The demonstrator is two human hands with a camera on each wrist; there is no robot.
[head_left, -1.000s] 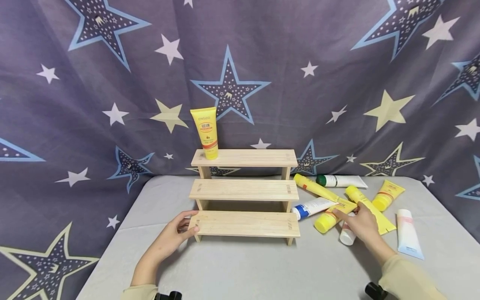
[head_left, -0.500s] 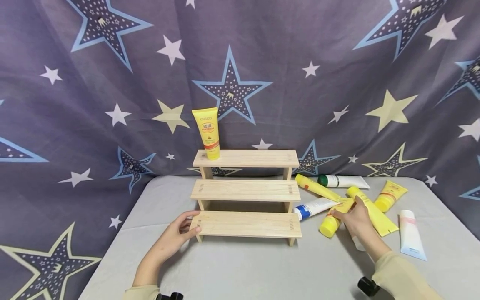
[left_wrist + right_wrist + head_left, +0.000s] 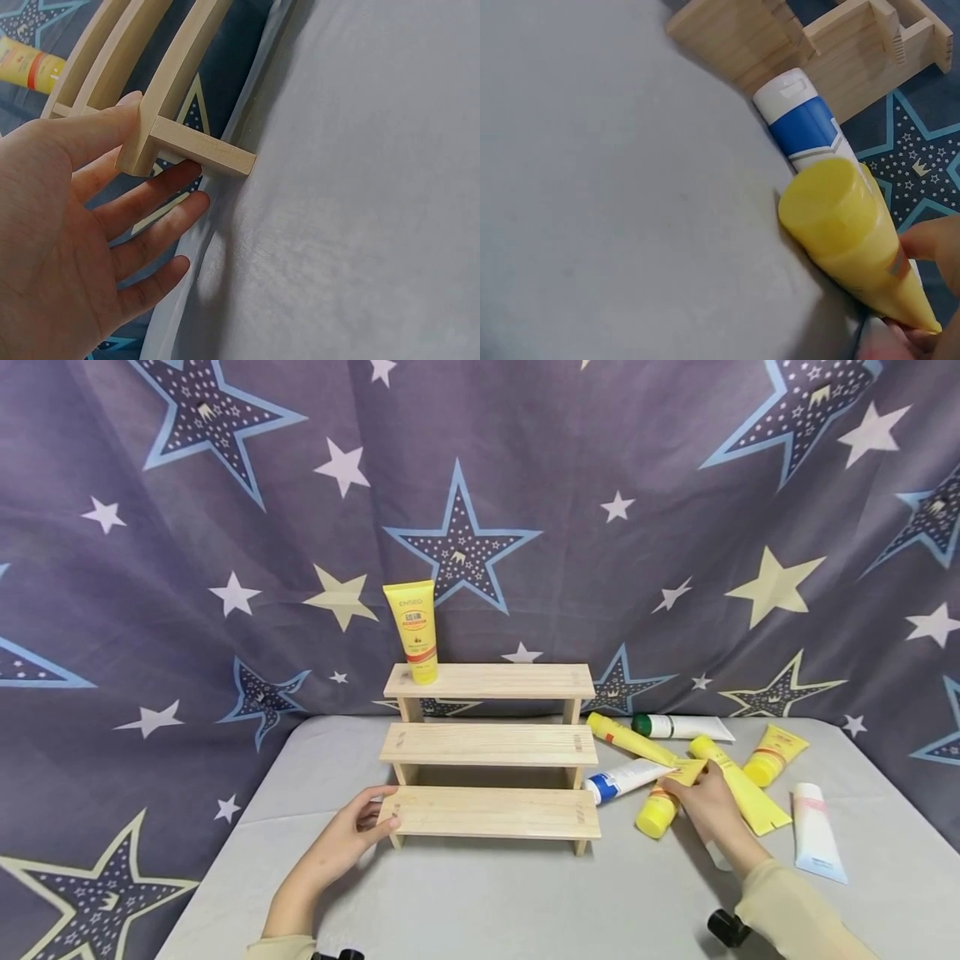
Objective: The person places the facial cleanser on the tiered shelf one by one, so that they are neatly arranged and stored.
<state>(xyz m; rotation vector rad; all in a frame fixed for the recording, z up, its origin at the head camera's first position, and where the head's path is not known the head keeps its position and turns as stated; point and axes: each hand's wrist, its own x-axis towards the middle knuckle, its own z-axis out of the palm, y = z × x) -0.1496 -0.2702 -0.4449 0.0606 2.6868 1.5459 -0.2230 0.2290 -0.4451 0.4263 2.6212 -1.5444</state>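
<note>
A three-tier wooden display stand stands on the grey cloth, a yellow tube upright on its top tier at the left. My left hand pinches the left end of the lowest board between thumb and index finger; its other fingers are extended in the left wrist view. At the right, my right hand holds another yellow tube near its flat end, thumb on one side. That tube lies tilted, its round cap toward me, beside a white tube with a blue band. A white tube is mostly hidden under the right hand.
Around the right hand lie more tubes: a long yellow one, a slim yellow one, a green-capped white one, a short yellow one, and a white one with a pink band. A starry curtain hangs behind.
The yellow tube in my right hand has turned, its cap swinging right and toward me, and the hand has shifted slightly left over the white tube. The left hand keeps its place.
</note>
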